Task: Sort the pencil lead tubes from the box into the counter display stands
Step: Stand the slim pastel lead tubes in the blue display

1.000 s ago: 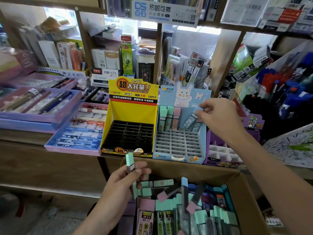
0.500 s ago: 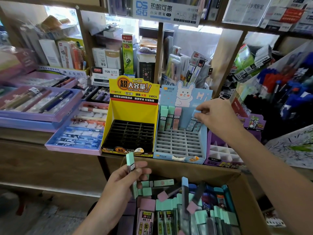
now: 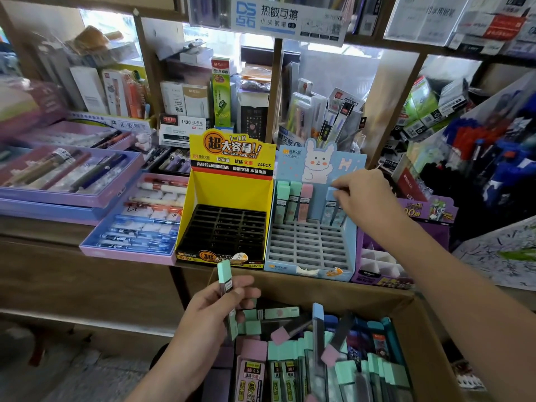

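Pinches the cap of a blue-capped tube (image 3: 330,203) between the curled thumb and fingertips of the right hand (image 3: 366,198), so far as can be made out. Sets it near upright in the back row of the blue display stand (image 3: 351,239), toward that row's right end, just beside a neighbouring tube (image 3: 341,216). Leaves three upright tubes (image 3: 294,201), two mint and one pink, at the same row's left end, with bare slots between.

Grips a mint-capped tube (image 3: 224,281) in the left hand (image 3: 208,320), fingers wrapped round its lower half, cap up, above the back left corner of the cardboard box (image 3: 420,329) and clear of the heap of tubes (image 3: 333,367) inside.

Shows the slots of the yellow display stand (image 3: 229,187), hard against the blue stand's left wall, unfilled.

Risks a tilt on release if the tube's foot is not fully down in its slot. Could topple it onto the neighbour or forward over the open rows. Risks knocking the row when drawing the wrist back across the stand's right wall. Risks a slip from the left hand if attention goes to the right alone.
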